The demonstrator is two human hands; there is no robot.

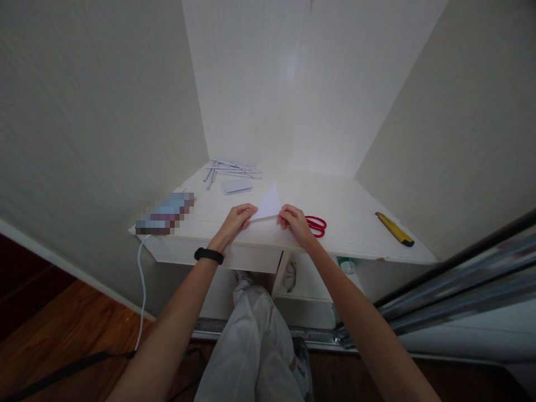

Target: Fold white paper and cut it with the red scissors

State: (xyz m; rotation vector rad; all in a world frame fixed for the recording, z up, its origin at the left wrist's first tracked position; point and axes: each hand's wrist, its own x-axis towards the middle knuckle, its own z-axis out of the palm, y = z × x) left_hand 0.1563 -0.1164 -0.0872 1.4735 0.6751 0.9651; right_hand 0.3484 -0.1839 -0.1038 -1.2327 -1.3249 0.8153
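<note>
Between my two hands is a white sheet of paper, folded to a triangle with its tip pointing away from me. My left hand pinches its left corner, and a black band circles that wrist. At the right corner, the fingers of my right hand are closed on the paper. Red-handled scissors lie just right of my right hand, their blades hidden. Beyond my left hand rests a small stack of folded paper. Thin white paper sticks lie in a loose pile behind it.
The white desk is boxed in by walls on three sides. A yellow box cutter lies at its right. On the left sits a blurred-out device beside a white cable. Below are a shelf with glasses and a bottle.
</note>
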